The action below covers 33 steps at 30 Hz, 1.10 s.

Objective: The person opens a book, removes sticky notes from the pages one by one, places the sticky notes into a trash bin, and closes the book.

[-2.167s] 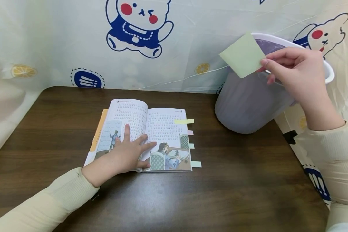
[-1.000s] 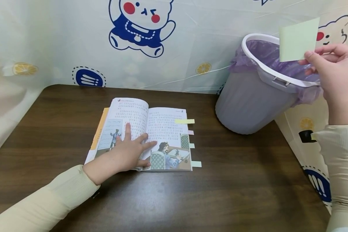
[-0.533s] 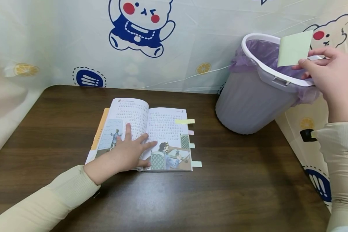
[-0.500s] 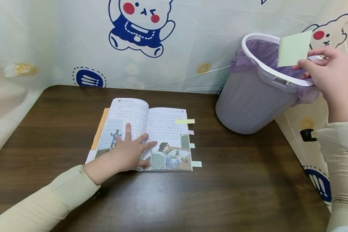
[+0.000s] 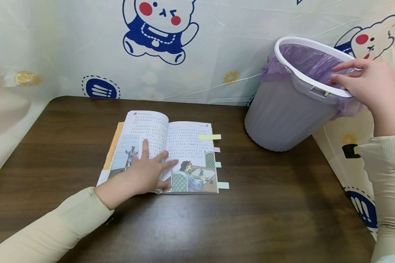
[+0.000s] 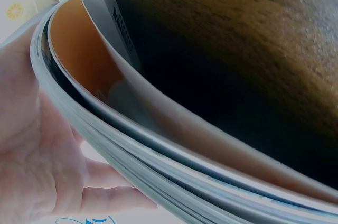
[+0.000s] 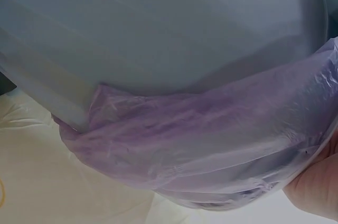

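Patterned cloth (image 5: 233,33) backs a brown table (image 5: 197,230). At centre-left, the left hand (image 5: 141,175) lies palm down across the open pages of a book (image 5: 187,142), fingers spread, forearm entering from lower left. At upper right, the right hand (image 5: 370,80) reaches over the mouth of a grey bin (image 5: 283,113), fingers extended, thumb parted from index finger; rim contact cannot be determined. Its forearm rises along the right edge.
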Each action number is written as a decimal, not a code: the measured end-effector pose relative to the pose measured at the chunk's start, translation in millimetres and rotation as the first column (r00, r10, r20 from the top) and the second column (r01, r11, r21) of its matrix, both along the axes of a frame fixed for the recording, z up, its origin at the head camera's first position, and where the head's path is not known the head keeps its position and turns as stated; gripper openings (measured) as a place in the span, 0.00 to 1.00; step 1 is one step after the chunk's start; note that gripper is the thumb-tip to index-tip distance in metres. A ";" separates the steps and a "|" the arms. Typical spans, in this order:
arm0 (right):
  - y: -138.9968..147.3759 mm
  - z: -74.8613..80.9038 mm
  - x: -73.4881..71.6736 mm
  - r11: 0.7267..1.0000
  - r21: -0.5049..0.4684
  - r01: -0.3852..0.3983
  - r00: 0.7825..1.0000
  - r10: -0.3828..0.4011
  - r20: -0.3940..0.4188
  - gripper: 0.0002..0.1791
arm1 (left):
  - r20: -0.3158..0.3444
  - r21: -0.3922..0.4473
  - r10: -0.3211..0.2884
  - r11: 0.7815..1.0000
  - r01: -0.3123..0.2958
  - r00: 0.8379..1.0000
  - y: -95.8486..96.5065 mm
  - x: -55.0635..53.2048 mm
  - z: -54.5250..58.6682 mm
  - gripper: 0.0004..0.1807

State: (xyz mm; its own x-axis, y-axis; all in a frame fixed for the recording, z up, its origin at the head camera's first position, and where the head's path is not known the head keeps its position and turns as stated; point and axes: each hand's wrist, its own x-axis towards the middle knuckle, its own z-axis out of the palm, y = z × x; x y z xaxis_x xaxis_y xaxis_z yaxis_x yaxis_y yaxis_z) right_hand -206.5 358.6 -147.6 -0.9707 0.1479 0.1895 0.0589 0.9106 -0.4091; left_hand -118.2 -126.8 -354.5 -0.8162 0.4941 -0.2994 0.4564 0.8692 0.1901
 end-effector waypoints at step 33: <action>-17.8 16.6 12.2 0.958 -0.275 -0.086 0.995 0.068 -0.076 0.07 | -0.010 0.004 0.006 1.000 -0.006 1.000 3.1 3.0 1.5 0.40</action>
